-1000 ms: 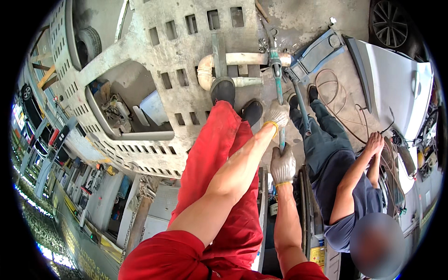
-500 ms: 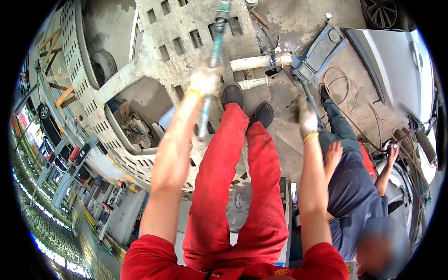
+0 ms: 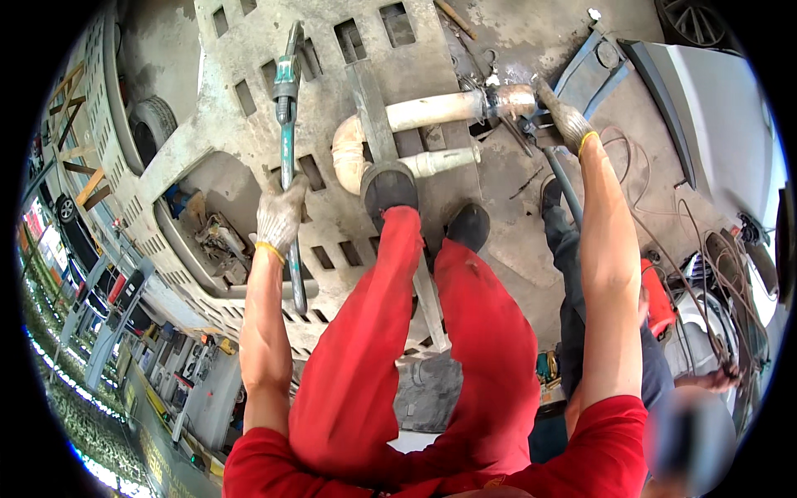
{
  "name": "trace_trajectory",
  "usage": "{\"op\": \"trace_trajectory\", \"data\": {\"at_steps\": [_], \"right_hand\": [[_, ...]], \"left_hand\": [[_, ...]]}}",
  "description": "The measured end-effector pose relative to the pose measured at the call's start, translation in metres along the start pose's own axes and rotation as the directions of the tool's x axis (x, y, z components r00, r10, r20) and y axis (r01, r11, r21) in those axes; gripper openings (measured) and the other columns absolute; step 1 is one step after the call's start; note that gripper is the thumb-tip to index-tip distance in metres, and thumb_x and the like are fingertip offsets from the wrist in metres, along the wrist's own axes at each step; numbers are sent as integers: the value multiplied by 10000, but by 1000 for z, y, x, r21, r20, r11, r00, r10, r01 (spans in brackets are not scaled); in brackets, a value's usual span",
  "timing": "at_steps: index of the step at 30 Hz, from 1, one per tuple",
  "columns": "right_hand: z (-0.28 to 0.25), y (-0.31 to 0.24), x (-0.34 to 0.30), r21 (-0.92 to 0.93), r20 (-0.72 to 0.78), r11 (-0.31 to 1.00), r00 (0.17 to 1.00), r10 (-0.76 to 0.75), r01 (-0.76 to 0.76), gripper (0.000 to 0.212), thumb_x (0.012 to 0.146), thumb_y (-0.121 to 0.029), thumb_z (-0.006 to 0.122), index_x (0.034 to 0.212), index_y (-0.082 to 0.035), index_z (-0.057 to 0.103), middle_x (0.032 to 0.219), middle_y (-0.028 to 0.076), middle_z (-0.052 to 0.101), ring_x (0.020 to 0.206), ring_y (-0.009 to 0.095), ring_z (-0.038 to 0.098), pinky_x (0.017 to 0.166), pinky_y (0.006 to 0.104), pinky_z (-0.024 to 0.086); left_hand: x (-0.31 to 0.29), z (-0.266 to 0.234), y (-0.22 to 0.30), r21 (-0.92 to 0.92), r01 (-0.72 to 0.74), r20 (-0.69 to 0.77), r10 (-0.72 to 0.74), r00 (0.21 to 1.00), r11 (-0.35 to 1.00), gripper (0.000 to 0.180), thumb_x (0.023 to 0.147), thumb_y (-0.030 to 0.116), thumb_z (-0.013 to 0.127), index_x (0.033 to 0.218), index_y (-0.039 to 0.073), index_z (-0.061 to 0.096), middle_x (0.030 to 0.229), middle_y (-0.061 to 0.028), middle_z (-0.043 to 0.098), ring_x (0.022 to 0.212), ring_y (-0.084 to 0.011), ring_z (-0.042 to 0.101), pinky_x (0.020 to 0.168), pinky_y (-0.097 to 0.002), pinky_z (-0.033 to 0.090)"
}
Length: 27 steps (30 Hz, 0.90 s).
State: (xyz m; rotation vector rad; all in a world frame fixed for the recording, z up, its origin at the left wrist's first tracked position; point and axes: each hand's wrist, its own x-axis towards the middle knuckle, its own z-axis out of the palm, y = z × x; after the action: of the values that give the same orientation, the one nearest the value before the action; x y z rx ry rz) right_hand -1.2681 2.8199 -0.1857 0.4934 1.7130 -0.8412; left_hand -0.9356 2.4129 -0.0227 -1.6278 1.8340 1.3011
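My left hand [image 3: 280, 217], in a pale work glove, is closed around the handle of a long teal pipe wrench [image 3: 287, 137]. The wrench stands nearly in line with my forearm, its jaw end pointing away from me. My right hand [image 3: 569, 123], gloved too, reaches to the far right with its fingers stretched out beside the rusty end of a bent, off-white pipe [image 3: 432, 112]; whether they touch it I cannot tell. A flat metal bar [image 3: 371, 108] crosses the pipe, and my left shoe [image 3: 389, 187] rests over the bar.
Pipe and bar lie on a large slotted metal platform [image 3: 241, 133]. A blue floor jack [image 3: 594, 70] with a long handle [image 3: 564, 183] stands at the right, near a co-worker's leg [image 3: 564, 257]. Beyond are a silver car door [image 3: 706, 108], hoses [image 3: 639, 199] and a red object [image 3: 656, 299].
The wrench has moved left and back toward me in my left hand. My right hand has gone from the jack handle forward to the pipe's end. My body leans further over the pipe.
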Motion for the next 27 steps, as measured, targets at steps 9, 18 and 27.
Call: {"op": "trace_trajectory", "data": {"at_steps": [9,18,27], "right_hand": [[8,6,44,121,353,977,913,-205,173,777,967,-645,669,1400,-2,631,1126,142,729,892,181,692,752,301,598],[-47,-30,42,-69,126,947,944,-304,314,968,979,-706,586,1637,-38,346,1521,219,541,1257,309,646,1034,422,559],[5,4,68,308,573,949,783,-242,67,539,1028,-536,620,1240,-47,701,990,72,757,870,207,731,782,333,606]], "left_hand": [[27,2,14,-30,-8,52,9,999,1000,327,961,287,692,1115,5,633,650,-17,556,542,-113,551,518,-312,513],[27,-13,81,239,-138,-14,146,989,961,364,979,336,666,1186,37,655,714,-19,573,577,-100,568,564,-309,534],[35,23,133,382,-353,208,293,933,854,393,955,337,699,1159,3,659,733,-54,581,624,-144,606,577,-329,523]]}}
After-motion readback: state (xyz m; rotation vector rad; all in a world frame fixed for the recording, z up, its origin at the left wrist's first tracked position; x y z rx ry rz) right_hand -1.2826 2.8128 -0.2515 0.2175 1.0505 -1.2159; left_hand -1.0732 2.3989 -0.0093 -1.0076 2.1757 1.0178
